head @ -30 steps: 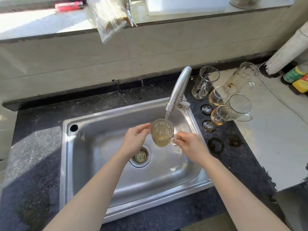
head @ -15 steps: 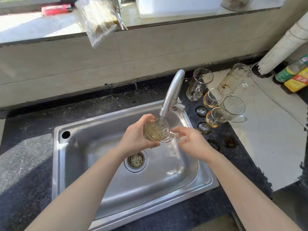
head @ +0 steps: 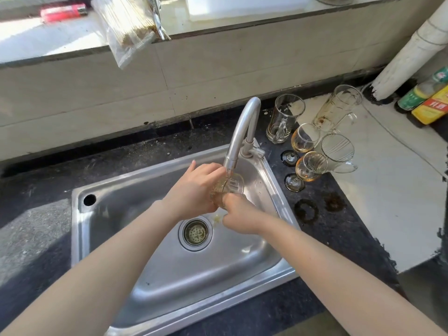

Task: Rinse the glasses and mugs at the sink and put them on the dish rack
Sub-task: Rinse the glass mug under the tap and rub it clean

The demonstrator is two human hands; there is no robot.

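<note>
Under the tap (head: 242,132), the mug (head: 226,191) sits tilted over the sink (head: 77,238), my left hand (head: 194,187) wrapped round its side and my right hand (head: 240,214) pinching its lower edge. Wet glass could slip from me and crack on the steel, or clip the spout, which it nearly touches.

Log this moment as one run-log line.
step: rinse | left hand: grips small clear glass mug, tilted under curved steel tap | right hand: against mug, grip unclear | stainless steel sink: amber runoff

Right — glasses (head: 309,151); left sink (head: 135,214) open
</note>
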